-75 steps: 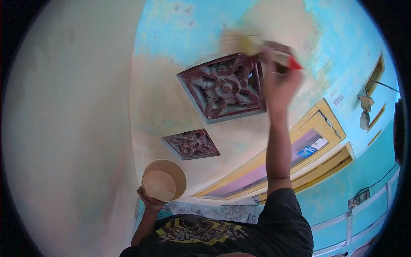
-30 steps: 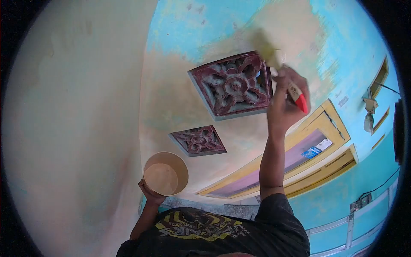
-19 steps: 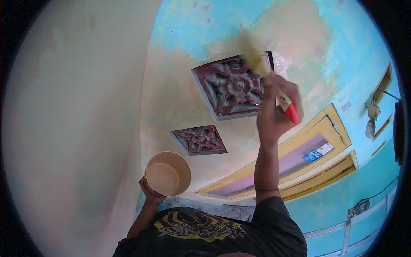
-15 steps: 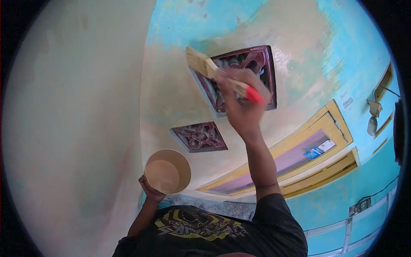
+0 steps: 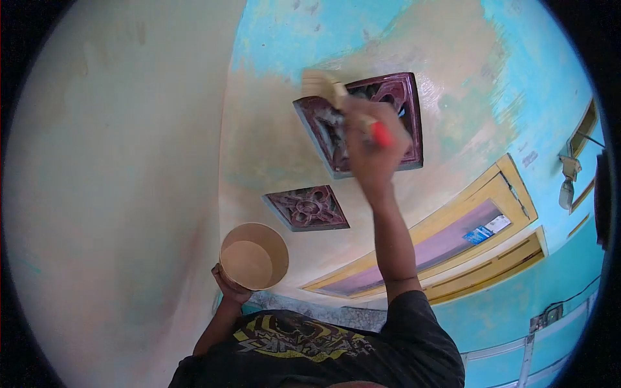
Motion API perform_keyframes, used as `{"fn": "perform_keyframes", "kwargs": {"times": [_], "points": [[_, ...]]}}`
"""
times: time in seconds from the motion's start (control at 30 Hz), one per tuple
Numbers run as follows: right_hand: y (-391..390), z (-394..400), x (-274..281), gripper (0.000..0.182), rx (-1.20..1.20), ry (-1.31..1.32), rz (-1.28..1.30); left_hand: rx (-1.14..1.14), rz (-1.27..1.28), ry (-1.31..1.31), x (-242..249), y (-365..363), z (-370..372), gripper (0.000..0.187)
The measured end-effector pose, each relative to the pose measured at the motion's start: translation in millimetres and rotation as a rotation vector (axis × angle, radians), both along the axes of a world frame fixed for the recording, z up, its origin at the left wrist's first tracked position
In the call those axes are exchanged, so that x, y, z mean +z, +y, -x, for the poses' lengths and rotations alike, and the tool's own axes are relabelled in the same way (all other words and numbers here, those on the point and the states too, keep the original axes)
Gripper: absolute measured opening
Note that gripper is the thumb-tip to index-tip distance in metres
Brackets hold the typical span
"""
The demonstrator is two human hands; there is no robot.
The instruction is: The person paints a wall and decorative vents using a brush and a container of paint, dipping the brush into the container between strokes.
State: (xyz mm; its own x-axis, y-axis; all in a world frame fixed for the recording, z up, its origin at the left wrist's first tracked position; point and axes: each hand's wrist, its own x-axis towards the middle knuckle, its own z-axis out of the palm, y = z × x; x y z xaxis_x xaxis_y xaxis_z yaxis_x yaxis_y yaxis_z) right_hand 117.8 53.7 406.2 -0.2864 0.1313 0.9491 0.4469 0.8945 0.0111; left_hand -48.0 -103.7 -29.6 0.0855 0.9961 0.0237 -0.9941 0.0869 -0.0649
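Observation:
My right hand (image 5: 378, 139) is closed around the handle of a paintbrush (image 5: 323, 87), blurred by motion; its red handle end shows at the palm. The wide pale bristles lie over the wall by the upper left corner of a dark red carved vent block (image 5: 407, 97). Lower down, my left hand (image 5: 229, 284) grips the side of a round tub (image 5: 284, 249) of peach-beige paint (image 5: 246, 264). A second, smaller-looking carved vent block (image 5: 307, 207) is set in the wall just above the tub.
Patchy beige paint covers part of the turquoise wall (image 5: 284, 39). A plain beige wall (image 5: 129, 161) meets it at a corner on the left. To the right are a yellow-framed door (image 5: 511, 187), a hanging lamp (image 5: 566, 193) and pale rails (image 5: 498, 349).
The brush and my right hand have shifted slightly right, with the bristles now nearer the vent block's top edge. The whole view has moved a little; my left hand still holds the tub.

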Motion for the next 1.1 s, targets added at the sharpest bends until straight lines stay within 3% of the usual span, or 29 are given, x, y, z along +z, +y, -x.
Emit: {"fn": "perform_keyframes", "kwargs": {"times": [0.1,0.2,0.3,0.4,0.47,0.5,0.53,0.6,0.63,0.73,0.77,0.83,1.03,1.1], "points": [[-13,-22,24,0.011,-0.130,0.160,-0.162,0.006,-0.039,0.053,-2,5,-1,0.086],[-32,-16,28,0.012,0.198,0.444,0.094,0.004,-0.023,0.071,2,2,3,0.086],[-23,2,13,0.014,0.220,0.100,0.256,-0.007,-0.010,0.075,0,3,1,0.086],[6,-2,18,0.015,0.007,0.102,0.180,-0.009,0.001,0.087,0,7,-2,0.086],[-10,-16,34,0.017,0.004,0.289,0.171,-0.007,0.004,0.092,2,9,-2,0.086],[-18,-27,37,0.017,-0.144,0.296,-0.058,-0.002,-0.004,0.095,3,9,-1,0.086],[-33,-33,40,0.016,-0.154,0.338,-0.121,-0.001,-0.008,0.092,4,8,0,0.086],[-69,-41,22,0.017,0.122,0.474,0.145,0.004,-0.016,0.091,6,6,2,0.086],[-80,-54,2,0.022,0.273,0.374,0.285,0.003,-0.021,0.087,7,5,4,0.086],[-114,-33,-33,0.030,0.235,-0.316,0.621,-0.004,-0.015,0.089,7,1,6,0.086],[-113,-19,-53,0.026,0.279,-0.386,0.698,-0.011,-0.009,0.088,7,1,4,0.086],[-113,3,-96,0.012,0.107,-0.535,0.860,-0.026,-0.001,0.084,4,2,3,0.086],[-90,22,-199,0.018,-0.174,-1.050,0.728,-0.061,0.081,0.072,-9,3,-12,0.086],[-91,19,-207,0.018,-0.124,-0.993,0.748,-0.054,0.088,0.100,-9,4,-16,0.087]]}}
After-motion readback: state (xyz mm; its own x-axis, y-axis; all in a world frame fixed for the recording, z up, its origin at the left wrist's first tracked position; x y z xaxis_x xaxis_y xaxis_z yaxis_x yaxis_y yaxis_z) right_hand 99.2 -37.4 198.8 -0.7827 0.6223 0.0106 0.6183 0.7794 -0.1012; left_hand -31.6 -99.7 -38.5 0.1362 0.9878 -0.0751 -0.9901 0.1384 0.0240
